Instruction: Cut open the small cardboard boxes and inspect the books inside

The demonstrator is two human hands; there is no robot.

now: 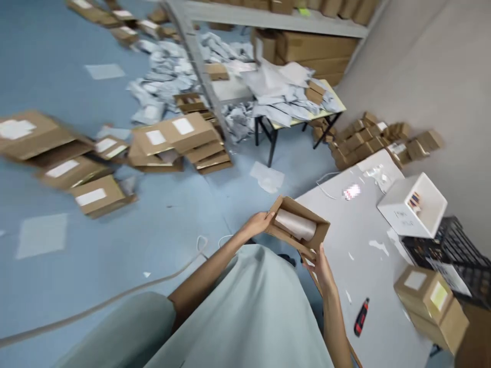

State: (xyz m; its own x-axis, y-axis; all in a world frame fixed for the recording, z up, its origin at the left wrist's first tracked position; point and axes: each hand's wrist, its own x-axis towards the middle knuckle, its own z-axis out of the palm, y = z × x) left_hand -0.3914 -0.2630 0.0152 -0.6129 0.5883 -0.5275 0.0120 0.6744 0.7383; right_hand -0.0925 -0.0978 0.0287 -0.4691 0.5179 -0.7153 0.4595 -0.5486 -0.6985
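Between my two hands is an open cardboard box (322, 228), tilted and held at the left edge of the white table. Inside it lies a pale, whitish cylinder-shaped item (296, 225); its kind is not clear. My left hand (259, 224) grips the box's left end, fingers partly hidden by the wall. My right hand (321, 266) holds the near right corner, with the thumb up along the side. A black and red utility knife (361, 317) rests on the white table (368, 260), to the right of my right hand.
On the table stand a white foam box (402, 209), a black crate (456, 250) and stacked cartons (429, 301). Cartons (176, 135) and grey mailing bags (164, 71) cover parts of the floor. A cable (115, 296) crosses the floor at left. A shelf (268, 18) stands behind.
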